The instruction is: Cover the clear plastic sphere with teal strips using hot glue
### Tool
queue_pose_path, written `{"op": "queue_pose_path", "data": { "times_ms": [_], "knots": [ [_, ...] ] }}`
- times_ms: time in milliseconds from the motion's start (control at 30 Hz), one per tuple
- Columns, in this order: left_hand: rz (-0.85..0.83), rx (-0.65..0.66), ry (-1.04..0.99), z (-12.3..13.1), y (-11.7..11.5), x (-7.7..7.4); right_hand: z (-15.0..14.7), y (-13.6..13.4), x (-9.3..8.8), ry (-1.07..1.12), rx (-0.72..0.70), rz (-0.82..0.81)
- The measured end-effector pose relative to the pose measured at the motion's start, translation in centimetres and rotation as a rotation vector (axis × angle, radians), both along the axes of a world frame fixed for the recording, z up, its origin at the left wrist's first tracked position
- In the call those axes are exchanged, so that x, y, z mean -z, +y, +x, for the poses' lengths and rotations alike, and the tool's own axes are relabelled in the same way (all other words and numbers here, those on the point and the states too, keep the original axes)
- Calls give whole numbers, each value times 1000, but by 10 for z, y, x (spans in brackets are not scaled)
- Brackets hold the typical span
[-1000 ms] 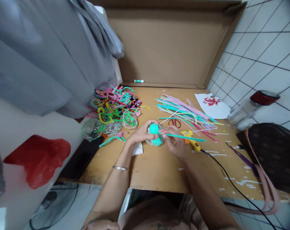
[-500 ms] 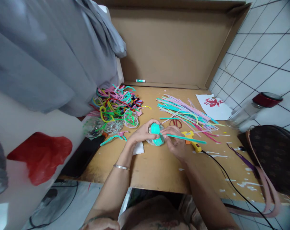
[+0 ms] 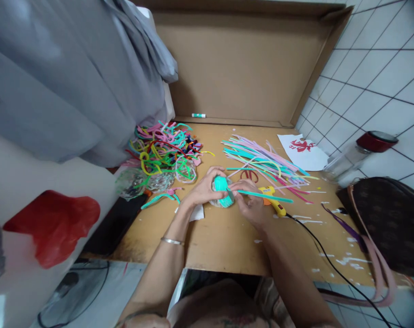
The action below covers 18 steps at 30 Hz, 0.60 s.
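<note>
My left hand (image 3: 204, 189) is curled around a small round clear piece wrapped with turquoise pipe cleaner (image 3: 221, 185), its thumb and fingers on either side. From the right, my right hand (image 3: 250, 204) pinches a turquoise pipe cleaner (image 3: 278, 198) close to the wrapped piece, and the strip's long free end sticks out to the right. The hidden fingertips leave unclear how the strip joins the piece. Just beyond my right hand lie red-handled scissors (image 3: 249, 176). A yellow glue gun (image 3: 278, 207) rests beside that hand, partly behind it.
Straight pipe cleaners (image 3: 258, 157) lie spread behind my hands. Tangled pipe cleaners (image 3: 162, 146) and clear round pieces (image 3: 161, 181) are piled at the left. A black cord (image 3: 316, 239), a bag (image 3: 384, 223) and a clear bottle (image 3: 345, 161) occupy the right side. Cardboard (image 3: 241, 68) stands behind.
The whole view has shifted slightly. Both hands keep their grip on the wrapped piece and the strip, with hardly any visible movement.
</note>
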State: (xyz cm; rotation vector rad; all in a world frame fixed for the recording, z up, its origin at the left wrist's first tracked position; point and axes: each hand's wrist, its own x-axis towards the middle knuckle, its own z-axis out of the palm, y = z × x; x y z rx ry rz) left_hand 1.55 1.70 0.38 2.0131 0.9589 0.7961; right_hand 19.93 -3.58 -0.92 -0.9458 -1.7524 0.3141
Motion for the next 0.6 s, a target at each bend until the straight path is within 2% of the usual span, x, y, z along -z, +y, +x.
{"op": "queue_pose_path", "data": {
  "times_ms": [267,600],
  "knots": [
    [95,27,-72,3,1,5,1,1,1,6,0,-2],
    [8,-34,-114,4,-7,-3,2,2,1,-6,-3,1]
  ]
}}
